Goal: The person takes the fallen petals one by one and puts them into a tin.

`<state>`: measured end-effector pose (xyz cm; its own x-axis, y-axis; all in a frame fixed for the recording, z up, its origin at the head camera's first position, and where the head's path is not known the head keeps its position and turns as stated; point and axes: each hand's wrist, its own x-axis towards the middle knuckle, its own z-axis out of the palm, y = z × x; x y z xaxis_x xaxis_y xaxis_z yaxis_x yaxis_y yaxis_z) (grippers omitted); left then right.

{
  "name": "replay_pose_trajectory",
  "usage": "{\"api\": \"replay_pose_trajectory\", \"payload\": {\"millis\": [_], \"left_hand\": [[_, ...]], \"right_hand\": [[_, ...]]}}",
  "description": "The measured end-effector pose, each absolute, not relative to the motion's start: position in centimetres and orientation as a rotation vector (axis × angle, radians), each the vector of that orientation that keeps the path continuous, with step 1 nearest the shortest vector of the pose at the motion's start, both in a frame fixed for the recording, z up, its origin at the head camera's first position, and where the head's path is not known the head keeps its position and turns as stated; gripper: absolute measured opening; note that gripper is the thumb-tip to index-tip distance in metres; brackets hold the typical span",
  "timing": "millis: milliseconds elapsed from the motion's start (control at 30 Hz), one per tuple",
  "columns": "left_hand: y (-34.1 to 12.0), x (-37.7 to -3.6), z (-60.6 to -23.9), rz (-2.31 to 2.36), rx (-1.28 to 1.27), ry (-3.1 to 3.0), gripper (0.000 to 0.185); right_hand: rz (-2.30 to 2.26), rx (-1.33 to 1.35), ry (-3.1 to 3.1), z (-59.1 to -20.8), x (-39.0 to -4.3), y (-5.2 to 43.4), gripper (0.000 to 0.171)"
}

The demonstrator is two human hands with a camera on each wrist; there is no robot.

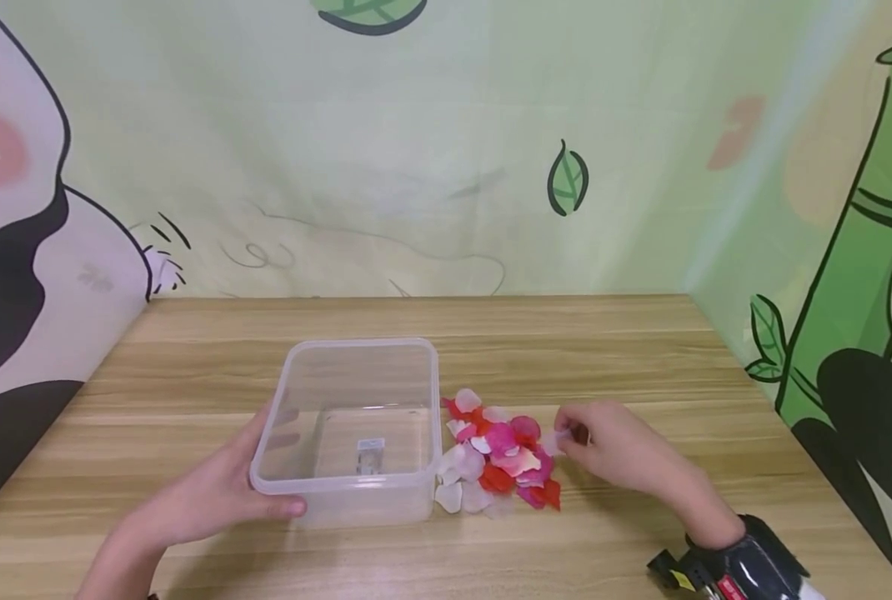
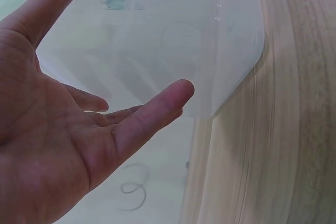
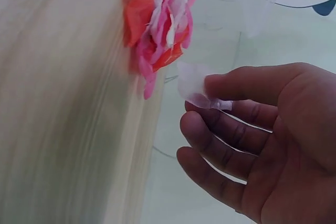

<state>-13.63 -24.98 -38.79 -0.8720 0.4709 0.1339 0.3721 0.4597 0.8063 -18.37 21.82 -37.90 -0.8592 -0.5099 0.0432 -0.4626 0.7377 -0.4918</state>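
left hand (image 1: 217,492) spread flat against the clear box (image 1: 352,429), right hand (image 1: 614,454) pinching one white petal (image 3: 195,85) by the petal pile (image 1: 494,454)

Left hand (image 2: 68,129), fingers straight, apparently against clear plastic box (image 2: 173,35) on wooden table (image 2: 283,145).

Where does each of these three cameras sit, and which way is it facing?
Head: worn on the head, looking down at the clear box, petal pile and both hands.
Left wrist: looks along the left hand at the box wall.
Right wrist: sees the right hand pinching a pale petal.
Head and right wrist share the petal pile.
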Motion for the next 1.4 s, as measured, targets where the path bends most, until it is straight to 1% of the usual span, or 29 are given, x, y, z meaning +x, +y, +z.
{"api": "replay_pose_trajectory", "payload": {"millis": [267,533,833,1400], "left_hand": [[-24.8,-13.9,-38.8,1.414,0.802,2.583,0.123],[-24.5,-13.9,-39.0,1.433,0.804,2.572,0.122],[-24.2,-13.7,-39.1,1.461,0.798,2.566,0.123],[-24.2,-13.9,-39.6,1.463,0.813,2.589,0.123]], "right_hand": [[-0.816,-0.854,2.907,-37.3,-18.1,21.3,0.011],[-0.887,-0.894,2.947,-36.4,-17.6,20.2,0.006],[-1.047,-1.049,3.017,-35.6,-17.2,18.3,0.011],[-1.328,-1.215,3.008,-34.0,-16.5,14.9,0.017]]}}
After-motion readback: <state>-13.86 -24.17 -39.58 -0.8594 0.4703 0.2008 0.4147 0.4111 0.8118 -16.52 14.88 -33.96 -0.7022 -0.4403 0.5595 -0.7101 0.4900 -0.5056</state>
